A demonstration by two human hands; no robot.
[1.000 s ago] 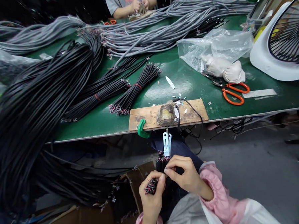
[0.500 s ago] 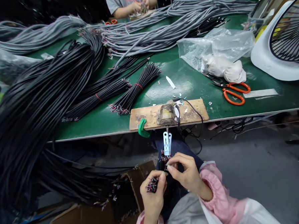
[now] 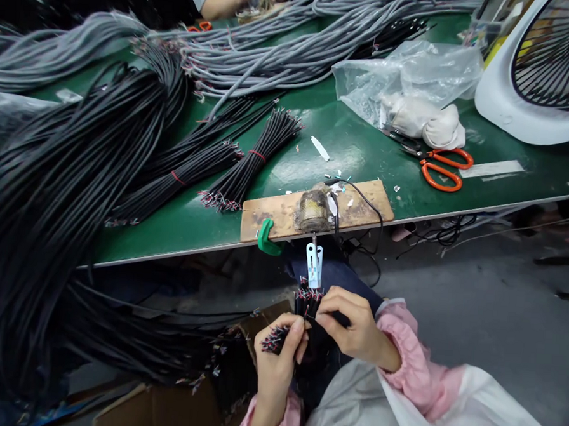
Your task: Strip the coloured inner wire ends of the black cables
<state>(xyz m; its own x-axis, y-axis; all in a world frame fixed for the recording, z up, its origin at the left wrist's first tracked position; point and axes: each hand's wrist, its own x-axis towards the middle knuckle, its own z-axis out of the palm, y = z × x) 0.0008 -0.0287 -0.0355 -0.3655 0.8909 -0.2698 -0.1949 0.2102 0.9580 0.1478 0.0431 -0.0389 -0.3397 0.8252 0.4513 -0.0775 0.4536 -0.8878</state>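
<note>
My left hand (image 3: pixel 277 346) is closed around a bundle of short black cables (image 3: pixel 274 339), whose red and white wire ends stick out past the fingers. Just right of it, my right hand (image 3: pixel 350 321) has thumb and forefinger pinched together by thin wire ends; what lies between the fingertips is too small to make out. More black cables (image 3: pixel 308 298) with bared ends stand between my hands and the table. Above them a light blue clothes peg (image 3: pixel 314 265) hangs on the shaft of a small motor (image 3: pixel 314 209), which is fixed to a wooden board (image 3: pixel 270 215).
A green clamp (image 3: pixel 266 237) grips the board at the table edge (image 3: pixel 206 252). Tied black cable bundles (image 3: pixel 254 157) and grey cables (image 3: pixel 273 72) cover the left and back. Orange-handled scissors (image 3: pixel 442 167), a plastic bag (image 3: pixel 406 73) and a fan (image 3: pixel 504 110) are on the right. A cardboard box (image 3: pixel 160 410) stands below.
My left hand, with its cable bundle, has shifted slightly left and up, and the bundle tilts more leftward. My right hand stays pinched near the wire ends. The whole view has shifted a little.
</note>
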